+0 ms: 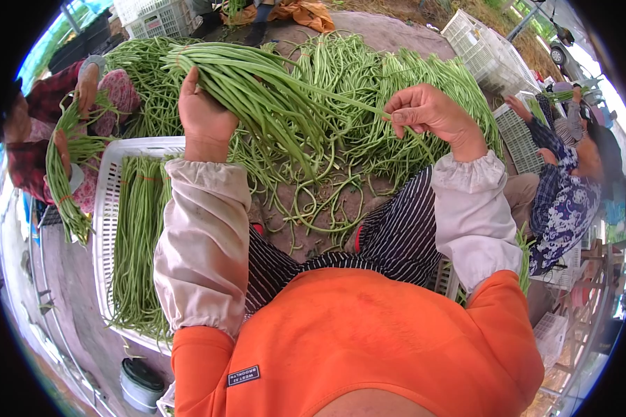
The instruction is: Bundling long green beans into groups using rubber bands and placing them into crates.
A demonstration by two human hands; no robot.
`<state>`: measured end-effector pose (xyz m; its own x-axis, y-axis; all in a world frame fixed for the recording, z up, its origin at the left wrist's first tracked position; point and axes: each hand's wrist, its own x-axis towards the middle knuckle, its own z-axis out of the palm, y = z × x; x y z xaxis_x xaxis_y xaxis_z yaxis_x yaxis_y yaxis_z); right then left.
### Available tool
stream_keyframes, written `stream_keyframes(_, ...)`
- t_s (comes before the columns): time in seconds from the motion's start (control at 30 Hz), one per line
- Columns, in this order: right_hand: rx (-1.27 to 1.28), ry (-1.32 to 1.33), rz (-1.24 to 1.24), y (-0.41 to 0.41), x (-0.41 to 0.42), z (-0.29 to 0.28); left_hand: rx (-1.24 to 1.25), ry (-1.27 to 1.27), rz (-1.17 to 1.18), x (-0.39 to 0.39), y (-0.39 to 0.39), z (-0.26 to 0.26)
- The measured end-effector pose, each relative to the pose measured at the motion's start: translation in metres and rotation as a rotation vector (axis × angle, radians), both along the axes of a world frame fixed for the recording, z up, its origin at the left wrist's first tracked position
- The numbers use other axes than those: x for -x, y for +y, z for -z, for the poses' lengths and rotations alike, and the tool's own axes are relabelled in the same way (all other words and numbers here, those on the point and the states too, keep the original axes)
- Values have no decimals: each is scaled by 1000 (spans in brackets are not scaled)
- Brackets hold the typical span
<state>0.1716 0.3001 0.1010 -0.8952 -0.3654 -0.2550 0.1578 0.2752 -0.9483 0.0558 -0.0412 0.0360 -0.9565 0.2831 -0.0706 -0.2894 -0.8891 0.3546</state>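
My left hand (207, 112) grips a thick bundle of long green yard-long beans (271, 86), tied near its left end with a thin reddish band (178, 56). The beans fan out to the right from my palm. Out to the right, my right hand (430, 112) pinches a single bean (349, 99) between thumb and fingertips. That bean stretches from the bundle, and its tail hangs below my fingers. Beneath and beyond both hands lies a large heap of loose beans (339, 68) on the ground. Stray beans (323, 208) curl between my feet.
A white plastic crate (104, 208) holding banded bean bundles (138, 240) stands by my left arm. At far left a person's hand (87, 88) handles beans. More people sit at right, near a crate (519, 133). White crates (480, 49) stand at the back right.
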Motion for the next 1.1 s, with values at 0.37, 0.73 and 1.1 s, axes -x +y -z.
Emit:
stream_keyframes(0.37, -513, 424, 338, -34, 4, 20, 509, 251, -54, -38, 15, -16)
stream_keyframes(0.73, 222, 725, 479, -147, 80, -47, 1530, 953, -312, -72, 75, -22)
stream_keyframes(1.1, 588, 629, 364, -42, 108, -171, 1188, 449, -344, -6, -37, -43)
